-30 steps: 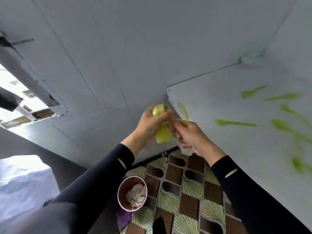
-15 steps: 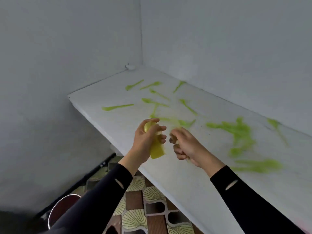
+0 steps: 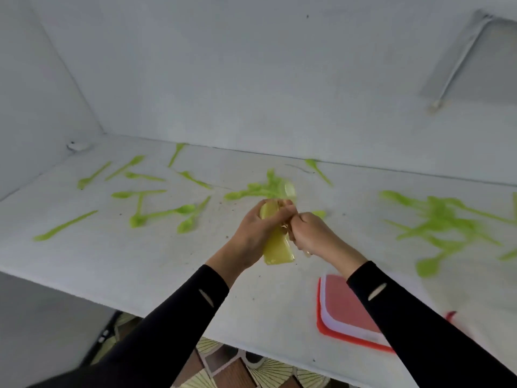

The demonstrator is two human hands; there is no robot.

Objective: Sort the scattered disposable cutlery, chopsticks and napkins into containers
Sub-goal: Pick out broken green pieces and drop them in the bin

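Head view looks down on a pale wall (image 3: 251, 65) that fills the upper half, with a white table (image 3: 140, 261) running along its foot. Patterned floor tiles (image 3: 223, 368) show under the table's near edge. Two black sleeves (image 3: 173, 326) reach in from below toward the middle of the table.

A flat red-rimmed container (image 3: 340, 303) lies on the table near its front edge, partly hidden by the right forearm. Green plastic cutlery is spread over the surface. A blurred heap (image 3: 439, 219) lies to the right, loose spoons (image 3: 156, 214) are scattered to the left, and a smaller cluster (image 3: 260, 190) sits just behind the hands.

The left hand (image 3: 251, 233) is raised above the table's middle, its fingers and thumb curled round a yellow translucent packet (image 3: 278, 252). The packet hangs roughly upright from the grip, its lower end free. The right hand (image 3: 313, 236) touches the left at the packet's upper end with its fingers curled tight. Blur hides whether it pinches the packet or something drawn from it. A pale oval shape (image 3: 289, 189) stands just above both hands, too smeared to identify.
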